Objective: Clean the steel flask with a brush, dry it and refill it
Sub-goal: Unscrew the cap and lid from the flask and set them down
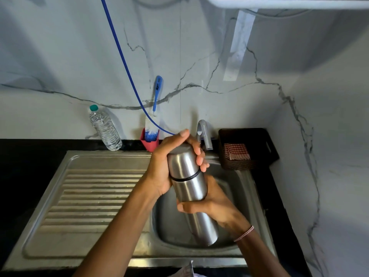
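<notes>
The left hand [161,166] grips the cap [183,162] and the right hand [217,206] holds the flask [191,188], so the job looks just begun, with the brush [150,129] untouched.

The left hand [163,164] is curling round the top of the flask [187,188]. The right hand [217,206] is gripping its body lower down, with both forearms angling inward.

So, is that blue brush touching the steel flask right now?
Apart. The head view shows the brush standing in its red holder, while the left hand and right hand hold the flask over the sink.
</notes>
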Motion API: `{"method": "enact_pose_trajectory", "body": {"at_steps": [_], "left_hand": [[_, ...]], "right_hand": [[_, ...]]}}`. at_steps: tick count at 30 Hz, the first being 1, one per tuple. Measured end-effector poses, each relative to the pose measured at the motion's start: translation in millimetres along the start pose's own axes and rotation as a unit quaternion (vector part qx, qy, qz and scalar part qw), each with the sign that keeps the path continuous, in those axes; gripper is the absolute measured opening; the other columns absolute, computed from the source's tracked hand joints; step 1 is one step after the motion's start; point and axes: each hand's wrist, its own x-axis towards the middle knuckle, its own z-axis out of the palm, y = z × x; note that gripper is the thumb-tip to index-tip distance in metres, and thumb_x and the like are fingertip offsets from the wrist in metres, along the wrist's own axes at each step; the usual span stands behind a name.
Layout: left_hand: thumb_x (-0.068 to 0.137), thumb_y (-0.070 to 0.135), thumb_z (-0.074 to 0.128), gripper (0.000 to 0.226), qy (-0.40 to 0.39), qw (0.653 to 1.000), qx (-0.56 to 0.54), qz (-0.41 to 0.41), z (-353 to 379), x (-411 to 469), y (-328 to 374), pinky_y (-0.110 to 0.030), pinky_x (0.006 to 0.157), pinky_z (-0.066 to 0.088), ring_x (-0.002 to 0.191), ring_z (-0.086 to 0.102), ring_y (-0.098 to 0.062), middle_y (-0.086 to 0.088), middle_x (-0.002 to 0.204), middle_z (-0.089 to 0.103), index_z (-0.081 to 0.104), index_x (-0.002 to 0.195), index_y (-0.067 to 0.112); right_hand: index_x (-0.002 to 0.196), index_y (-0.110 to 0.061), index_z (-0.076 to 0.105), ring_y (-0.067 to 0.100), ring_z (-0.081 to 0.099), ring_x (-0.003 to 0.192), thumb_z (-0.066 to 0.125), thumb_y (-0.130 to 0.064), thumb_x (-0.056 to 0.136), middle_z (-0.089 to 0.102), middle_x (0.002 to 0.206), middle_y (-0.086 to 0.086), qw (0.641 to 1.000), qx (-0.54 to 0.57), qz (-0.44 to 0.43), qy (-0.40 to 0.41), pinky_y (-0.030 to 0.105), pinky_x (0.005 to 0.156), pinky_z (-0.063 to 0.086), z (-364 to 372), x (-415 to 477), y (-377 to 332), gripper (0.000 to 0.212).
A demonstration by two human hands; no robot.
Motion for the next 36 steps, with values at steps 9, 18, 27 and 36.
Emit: {"method": "enact_pose_trajectory", "body": {"at_steps": [9, 18, 27, 36], "left_hand": [[0.08, 0.012, 0.078, 0.064, 0.036, 0.973, 0.228, 0.019, -20, -3, -12, -0.03, 0.101, 0.051, 0.121, 0.064, -0.017, 0.0, 0.131, 0.068, 0.057, 0.139, 0.026], [0.061, 0.025, 0.095, 0.067, 0.197, 0.955, 0.211, 0.071, -26, -2, 0, -0.024, 0.08, 0.058, 0.098, 0.073, -0.013, 0.002, 0.107, 0.077, 0.065, 0.12, 0.018], [0.071, 0.009, 0.089, 0.072, 0.153, 0.984, 0.088, 0.032, -68, -17, -3, -0.032, 0.098, 0.056, 0.123, 0.066, -0.025, -0.012, 0.129, 0.07, 0.062, 0.137, 0.011], [0.065, 0.005, 0.096, 0.063, 0.421, 0.833, 0.358, 0.02, -199, -5, -65, -0.03, 0.094, 0.056, 0.102, 0.071, -0.015, 0.002, 0.107, 0.073, 0.067, 0.118, 0.022]], "right_hand": [[0.104, -0.037, 0.061, 0.01, 0.069, 0.075, 0.084, -0.046, 0.052, 0.071, 0.087, -0.013, 0.953, -0.158, 0.016, 0.26, 0.042, 0.066, 0.059, 3, 11, 14, 0.058], [0.104, -0.039, 0.058, 0.005, 0.068, 0.074, 0.083, -0.056, 0.051, 0.07, 0.085, -0.018, 0.936, -0.205, 0.012, 0.285, 0.038, 0.069, 0.059, 1, 7, 14, 0.061], [0.102, -0.037, 0.06, 0.009, 0.07, 0.075, 0.089, -0.045, 0.053, 0.07, 0.088, -0.015, 0.945, -0.171, -0.002, 0.279, 0.041, 0.069, 0.06, -4, 16, 22, 0.058], [0.097, -0.034, 0.061, 0.011, 0.069, 0.072, 0.089, -0.044, 0.051, 0.07, 0.083, -0.014, 0.949, -0.151, 0.01, 0.278, 0.042, 0.069, 0.06, 0, 25, 38, 0.055]]}}
